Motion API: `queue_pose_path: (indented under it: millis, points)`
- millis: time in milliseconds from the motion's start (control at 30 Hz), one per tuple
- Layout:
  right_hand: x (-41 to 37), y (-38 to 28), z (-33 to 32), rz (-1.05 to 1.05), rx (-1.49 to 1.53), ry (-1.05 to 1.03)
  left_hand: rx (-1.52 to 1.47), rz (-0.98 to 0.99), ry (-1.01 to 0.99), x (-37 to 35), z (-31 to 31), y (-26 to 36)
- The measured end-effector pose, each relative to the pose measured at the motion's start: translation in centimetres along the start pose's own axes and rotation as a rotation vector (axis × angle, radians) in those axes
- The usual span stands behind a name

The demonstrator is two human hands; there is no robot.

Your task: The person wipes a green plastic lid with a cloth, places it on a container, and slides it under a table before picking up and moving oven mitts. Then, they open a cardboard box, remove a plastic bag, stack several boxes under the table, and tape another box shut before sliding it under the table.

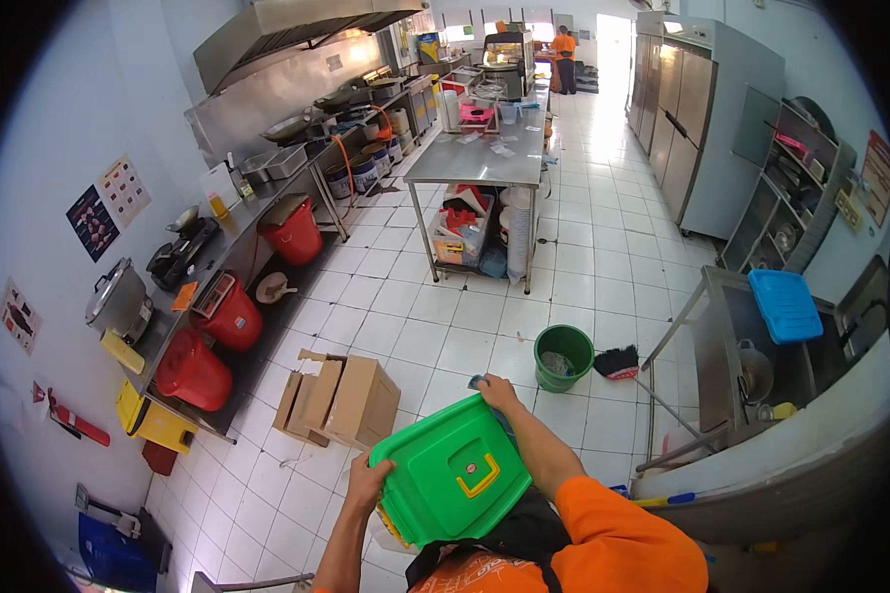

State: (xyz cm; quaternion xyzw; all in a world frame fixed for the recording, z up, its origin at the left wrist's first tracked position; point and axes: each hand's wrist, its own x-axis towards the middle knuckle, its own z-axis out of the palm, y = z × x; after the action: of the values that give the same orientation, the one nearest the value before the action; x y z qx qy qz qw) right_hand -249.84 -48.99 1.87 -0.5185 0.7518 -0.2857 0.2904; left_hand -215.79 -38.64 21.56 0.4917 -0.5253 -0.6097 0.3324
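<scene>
Over a white-tiled floor (603,262), the green lid (445,450) is before the torso (480,576): left hand (366,482) clasps its edge, right hand (500,394) pinches a bluish scrap (478,382) at the far corner; a firm left grip should steady it.

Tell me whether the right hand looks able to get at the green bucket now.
Probably not: the right hand holds the edge of the green-lidded box, and the bucket stands on the floor, though nothing appears to block the way.
</scene>
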Motion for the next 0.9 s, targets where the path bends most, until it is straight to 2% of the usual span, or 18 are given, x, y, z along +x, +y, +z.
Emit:
queue_pose_path:
  millis: [67, 200, 267, 367, 400, 467, 567, 600, 767, 833, 867, 900]
  points:
    - [-0.4, 1.2, 1.2, -0.005, 0.09, 0.096, -0.004, -0.004, 0.031, -0.1, 0.0, 0.2]
    - [1.3, 4.1, 2.9, 0.077, 0.059, 0.112, -0.021, -0.021, 0.007, 0.0, -0.3, 0.1]
    - [2.5, 4.5, 1.6, 0.219, 0.066, -0.136, -0.049, -0.026, 0.019, 0.0, -0.3, 0.3]
    - [3.5, 7.3, 2.8, 0.314, 0.05, -0.128, -0.065, 0.032, 0.072, -0.1, -0.5, -0.3]
    - [2.5, 7.2, 2.9, 0.323, 0.053, -0.13, -0.062, 0.024, 0.067, -0.2, -0.8, -0.6]
    - [-0.8, 6.1, 2.3, 0.333, 0.096, -0.18, -0.086, 0.038, 0.191, -0.6, -1.6, -1.4]
    - [-3.5, 8.6, 3.9, 0.329, 0.03, -0.242, -0.165, 0.03, 0.267, -1.7, -3.3, -2.8]
    - [-5.1, 8.1, 3.6, 0.322, 0.108, -0.269, -0.209, 0.052, 0.32, -1.9, -3.4, -3.1]
    - [-5.9, 6.8, 3.5, 0.328, 0.21, -0.371, -0.202, 0.067, 0.384, -2.8, -4.0, -3.4]
    - [-5.8, 6.6, 3.9, 0.254, 0.074, -0.191, -0.195, 0.086, 0.41, -3.3, -4.2, -3.1]
    - [-6.4, 6.7, 4.2, 0.29, 0.205, -0.224, -0.221, 0.097, 0.46, -3.8, -4.4, -3.2]
    - [-7.8, 5.2, 3.7, 0.432, 0.37, -0.3, -0.248, 0.107, 0.511, -4.4, -4.5, -3.3]
